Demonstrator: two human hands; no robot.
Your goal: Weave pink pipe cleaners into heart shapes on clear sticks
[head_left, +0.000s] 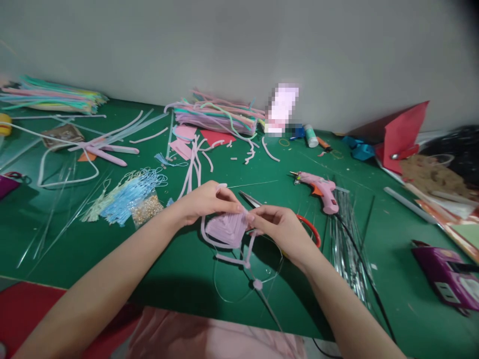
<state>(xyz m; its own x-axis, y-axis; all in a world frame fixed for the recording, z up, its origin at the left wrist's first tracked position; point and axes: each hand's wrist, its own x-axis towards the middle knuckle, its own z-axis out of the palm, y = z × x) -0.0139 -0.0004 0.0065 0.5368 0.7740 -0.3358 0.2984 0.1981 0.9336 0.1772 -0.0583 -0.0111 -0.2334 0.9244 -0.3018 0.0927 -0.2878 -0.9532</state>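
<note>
Between my two hands is a light purple piece of bent pipe cleaner (226, 230), folded in nested rows. My left hand (207, 202) pinches its upper edge. At its right corner, my right hand (279, 227) grips it with thumb and fingers closed. Loose pipe cleaner ends hang below, one of them forming a bent strip (232, 260). Under these lie a loop of thin clear line and a small purple knob (257, 284) on a thin stick. Scissors (250, 198) with a red-orange handle lie partly hidden beneath my right hand.
A pink glue gun (318, 189) lies to the right, its black cord running toward me past silvery strips (346, 239). Blue tassels (129, 197) and a bag of gold beads (147, 209) are left. Bundled pipe cleaners (217, 117) lie behind. A purple device (447, 276) stands far right.
</note>
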